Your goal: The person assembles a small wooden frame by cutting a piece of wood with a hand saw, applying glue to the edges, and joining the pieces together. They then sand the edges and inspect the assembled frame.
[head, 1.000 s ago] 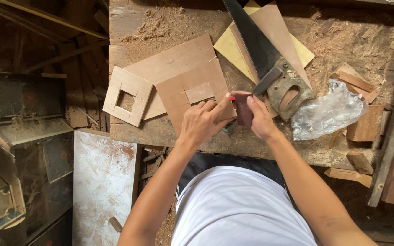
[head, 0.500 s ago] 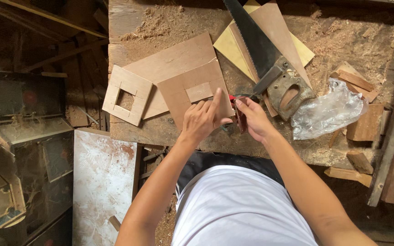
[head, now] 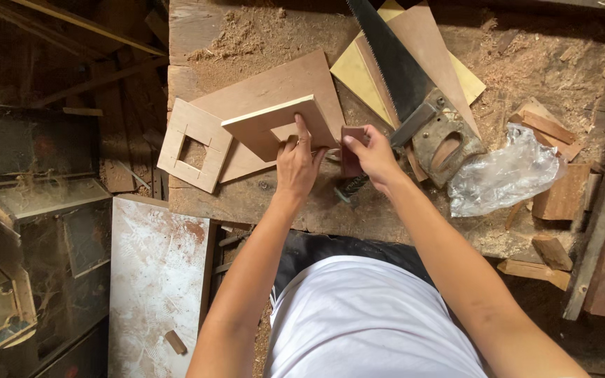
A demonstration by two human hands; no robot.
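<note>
since the earlier frame the plywood panel [head: 274, 126] was tilted up at 11 o'clock, long axis 10-to-4; left hand [head: 297, 162] gripped it, right hand [head: 371, 157] pinched a small dark block [head: 351, 150] beside it.

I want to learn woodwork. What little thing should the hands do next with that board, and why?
Probably lay the board flat again. The left hand has its near edge tipped up off the bench, and the right hand holds a small dark block right beside it.
</note>
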